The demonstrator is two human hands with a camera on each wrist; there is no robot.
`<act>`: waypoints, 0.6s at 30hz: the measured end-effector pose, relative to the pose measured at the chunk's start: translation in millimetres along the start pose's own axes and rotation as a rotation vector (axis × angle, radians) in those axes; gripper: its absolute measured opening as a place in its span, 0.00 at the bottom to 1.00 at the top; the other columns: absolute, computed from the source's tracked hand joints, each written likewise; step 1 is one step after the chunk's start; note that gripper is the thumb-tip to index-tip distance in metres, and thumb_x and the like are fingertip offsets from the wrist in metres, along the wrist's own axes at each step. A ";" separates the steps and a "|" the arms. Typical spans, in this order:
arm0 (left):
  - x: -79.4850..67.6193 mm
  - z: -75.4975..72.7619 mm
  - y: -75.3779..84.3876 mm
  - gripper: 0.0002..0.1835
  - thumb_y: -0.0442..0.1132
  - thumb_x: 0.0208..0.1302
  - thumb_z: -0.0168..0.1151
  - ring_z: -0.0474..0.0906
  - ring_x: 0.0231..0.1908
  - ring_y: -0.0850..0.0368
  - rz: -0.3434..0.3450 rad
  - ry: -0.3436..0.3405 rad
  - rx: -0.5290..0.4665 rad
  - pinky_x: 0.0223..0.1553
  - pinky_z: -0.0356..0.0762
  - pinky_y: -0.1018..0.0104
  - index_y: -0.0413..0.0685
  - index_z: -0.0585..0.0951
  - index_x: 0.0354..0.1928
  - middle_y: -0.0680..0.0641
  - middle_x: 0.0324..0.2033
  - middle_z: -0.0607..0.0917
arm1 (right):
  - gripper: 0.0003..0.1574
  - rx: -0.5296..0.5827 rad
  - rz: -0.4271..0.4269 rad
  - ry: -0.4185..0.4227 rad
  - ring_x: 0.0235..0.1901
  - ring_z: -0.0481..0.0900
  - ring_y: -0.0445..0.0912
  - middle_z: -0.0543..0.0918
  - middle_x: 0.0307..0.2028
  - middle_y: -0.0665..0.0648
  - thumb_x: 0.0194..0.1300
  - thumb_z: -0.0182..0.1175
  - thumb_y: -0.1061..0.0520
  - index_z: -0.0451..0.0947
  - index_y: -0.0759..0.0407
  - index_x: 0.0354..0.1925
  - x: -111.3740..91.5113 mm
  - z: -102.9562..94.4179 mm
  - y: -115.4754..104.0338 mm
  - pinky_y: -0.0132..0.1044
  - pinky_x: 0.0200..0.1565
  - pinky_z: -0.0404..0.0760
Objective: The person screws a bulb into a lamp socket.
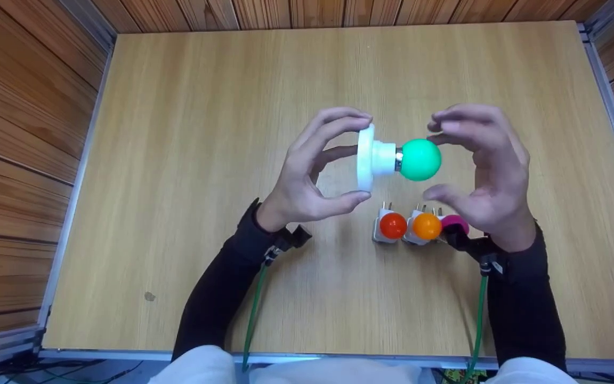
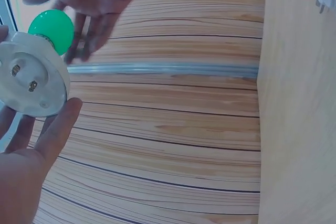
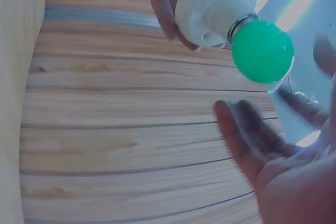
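My left hand (image 1: 312, 170) grips a white round lamp holder (image 1: 365, 160) by its flat base, thumb at the near edge and fingers at the far edge. A green bulb (image 1: 420, 160) sits in the holder's socket, pointing right, with a band of its metal cap showing. Two metal contacts show on the back of the base in the left wrist view. Beside the bulb my right hand (image 1: 488, 165) is spread around its right end, fingers and thumb apart. In the right wrist view a gap shows between those fingers (image 3: 236, 135) and the green bulb (image 3: 262, 51).
On the wooden table (image 1: 205, 133), below the hands, stand a red bulb (image 1: 393, 226), an orange bulb (image 1: 427, 226) and a magenta bulb (image 1: 454, 224) in white holders with metal prongs. The right wrist camera partly covers the magenta one. Green cables (image 1: 256, 309) trail from both wrists.
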State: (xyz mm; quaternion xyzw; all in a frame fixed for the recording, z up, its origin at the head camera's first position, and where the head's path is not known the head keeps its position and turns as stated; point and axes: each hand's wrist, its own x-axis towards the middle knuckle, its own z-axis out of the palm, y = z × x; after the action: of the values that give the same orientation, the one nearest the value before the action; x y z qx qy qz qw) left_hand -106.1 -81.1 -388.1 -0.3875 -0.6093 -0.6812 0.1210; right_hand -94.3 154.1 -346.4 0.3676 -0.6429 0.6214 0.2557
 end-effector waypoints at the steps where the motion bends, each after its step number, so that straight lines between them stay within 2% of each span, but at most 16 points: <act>1: 0.3 0.3 -0.6 0.41 0.28 0.49 0.77 0.76 0.66 0.44 -0.006 0.001 -0.009 0.60 0.89 0.50 0.19 0.71 0.65 0.23 0.63 0.71 | 0.33 -0.020 -0.047 0.002 0.55 0.85 0.49 0.82 0.54 0.62 0.61 0.79 0.45 0.80 0.70 0.49 0.7 1.9 -0.9 0.31 0.61 0.87; 3: 0.8 0.6 -2.0 0.41 0.28 0.49 0.77 0.77 0.66 0.44 -0.020 -0.002 -0.026 0.60 0.89 0.49 0.19 0.71 0.65 0.22 0.63 0.71 | 0.24 -0.064 -0.123 -0.010 0.57 0.83 0.50 0.79 0.56 0.62 0.63 0.78 0.49 0.82 0.64 0.45 1.5 4.3 -2.0 0.33 0.64 0.86; 6: 1.1 0.1 -4.0 0.41 0.28 0.50 0.76 0.78 0.65 0.45 -0.046 -0.007 -0.054 0.59 0.90 0.49 0.19 0.70 0.66 0.22 0.64 0.71 | 0.14 -0.083 -0.189 -0.042 0.60 0.83 0.50 0.78 0.58 0.62 0.67 0.74 0.53 0.83 0.61 0.42 0.6 5.7 -1.6 0.35 0.68 0.83; 18: -0.5 -2.2 -10.3 0.40 0.31 0.54 0.72 0.83 0.63 0.42 -0.118 -0.051 -0.069 0.63 0.88 0.50 0.19 0.68 0.67 0.23 0.65 0.74 | 0.06 -0.088 -0.261 -0.108 0.63 0.83 0.50 0.80 0.58 0.64 0.71 0.68 0.61 0.84 0.65 0.41 -0.4 5.9 -0.8 0.35 0.70 0.81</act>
State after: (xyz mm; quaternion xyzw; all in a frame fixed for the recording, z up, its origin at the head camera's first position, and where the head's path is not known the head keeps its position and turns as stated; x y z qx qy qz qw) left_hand -113.2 -80.9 -396.0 -0.3721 -0.6103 -0.6974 0.0517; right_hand -92.7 148.3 -346.8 0.4692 -0.6293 0.5334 0.3152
